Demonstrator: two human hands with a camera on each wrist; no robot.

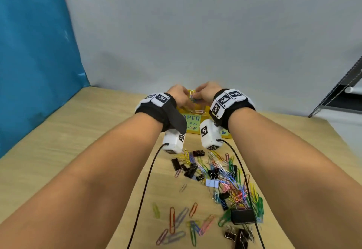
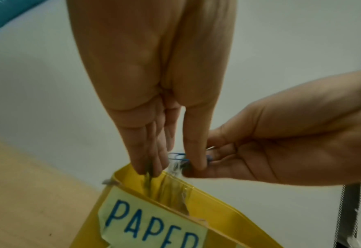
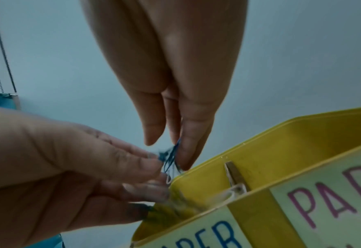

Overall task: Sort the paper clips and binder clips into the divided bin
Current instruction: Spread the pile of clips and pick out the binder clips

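Wooden desk point(image 1: 82, 131) against grey wall | yellow divided bin point(image 2: 228, 216) stood at far edge, behind unsorted clip pile point(image 1: 221, 180) | blue paper clips point(image 2: 178, 156) pinched between left hand point(image 1: 179, 93) and right hand point(image 1: 205, 91), held over PAPER-labelled compartment, apparently to be untangled and dropped in.
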